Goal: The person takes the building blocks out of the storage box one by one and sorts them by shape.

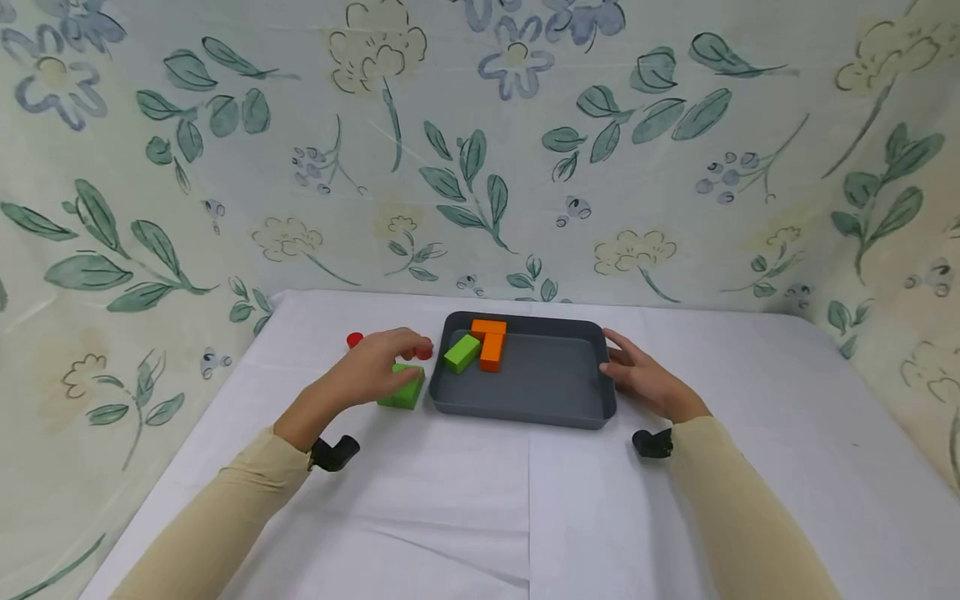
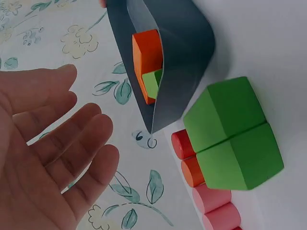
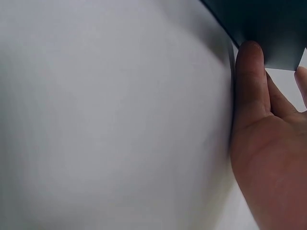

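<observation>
My left hand (image 1: 375, 367) hovers at the tray's left side, over two green blocks (image 2: 235, 134) that lie side by side on the cloth. Its fingers are extended and hold nothing in the left wrist view. At the other end, my right hand (image 1: 648, 383) touches the right wall of the dark grey tray (image 1: 555, 379), thumb (image 3: 250, 62) against it. Inside the tray, toward its left, lie two orange blocks (image 1: 491, 353) and a green block (image 1: 462, 354). Beyond the outer green blocks stands a row of short cylinders, among them a red one (image 2: 182, 143) and pink ones (image 2: 211, 197).
A white cloth (image 1: 465, 500) with creases covers the table. Behind it rises a floral curtain (image 1: 525, 183), which also runs along both sides. Another red piece (image 1: 355, 340) shows left of my left hand.
</observation>
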A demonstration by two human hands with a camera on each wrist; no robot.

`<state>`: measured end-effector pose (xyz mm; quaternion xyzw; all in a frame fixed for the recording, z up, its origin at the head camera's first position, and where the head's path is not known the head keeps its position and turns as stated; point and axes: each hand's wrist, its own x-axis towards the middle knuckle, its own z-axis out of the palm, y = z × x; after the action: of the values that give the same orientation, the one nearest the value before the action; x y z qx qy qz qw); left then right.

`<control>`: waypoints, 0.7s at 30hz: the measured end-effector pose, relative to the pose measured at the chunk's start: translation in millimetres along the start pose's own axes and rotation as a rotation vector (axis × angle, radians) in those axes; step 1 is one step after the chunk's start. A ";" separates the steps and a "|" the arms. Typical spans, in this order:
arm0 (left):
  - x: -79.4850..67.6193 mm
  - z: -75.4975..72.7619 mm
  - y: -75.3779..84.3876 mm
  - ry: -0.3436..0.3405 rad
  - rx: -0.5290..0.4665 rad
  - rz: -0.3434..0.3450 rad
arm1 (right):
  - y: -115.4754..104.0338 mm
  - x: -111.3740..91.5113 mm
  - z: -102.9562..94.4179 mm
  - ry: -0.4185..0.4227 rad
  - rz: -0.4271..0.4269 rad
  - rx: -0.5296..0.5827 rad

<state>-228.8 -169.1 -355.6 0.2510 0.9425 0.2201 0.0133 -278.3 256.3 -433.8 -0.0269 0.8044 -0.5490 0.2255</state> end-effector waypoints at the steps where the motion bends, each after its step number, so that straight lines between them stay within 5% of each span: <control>1: 4.9 0.2 4.3 -0.027 0.007 -0.012 | -0.3 -0.3 -0.5 0.002 0.000 -0.005; 15: 83.0 32.0 40.7 -0.226 0.126 -0.012 | -2.2 -6.0 -12.5 -0.006 0.002 -0.024; 21: 93.4 34.2 47.0 -0.328 0.265 -0.112 | -4.2 -4.9 -1.0 -0.009 0.001 0.007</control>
<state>-283.8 -73.9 -358.7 0.2301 0.9610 0.0492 0.1457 -275.1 256.9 -428.1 -0.0280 0.8015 -0.5515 0.2295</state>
